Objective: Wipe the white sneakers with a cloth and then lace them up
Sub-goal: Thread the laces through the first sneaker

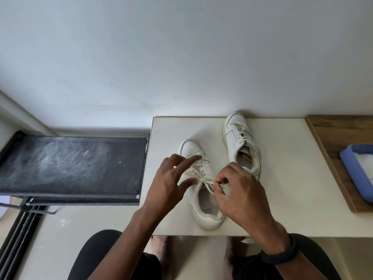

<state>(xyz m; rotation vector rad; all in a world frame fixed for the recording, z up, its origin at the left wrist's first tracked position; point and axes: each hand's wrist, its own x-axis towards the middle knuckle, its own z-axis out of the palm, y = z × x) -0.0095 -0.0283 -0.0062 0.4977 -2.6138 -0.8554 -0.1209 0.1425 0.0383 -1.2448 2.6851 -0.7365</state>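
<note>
Two white sneakers stand on a cream table, toes pointing away from me. The near sneaker lies between my hands, its white lace crossing the upper eyelets. My right hand pinches the lace at the right side of the tongue. My left hand hovers over the sneaker's left side with its fingers spread, thumb and forefinger close to the lace. The far sneaker stands at the back right with loose laces trailing down its side. No cloth can be made out.
A blue tray with something white in it sits on a wooden board at the table's right. A black dusty rack shelf stands to the left of the table. My knees and bare feet are below the table's front edge.
</note>
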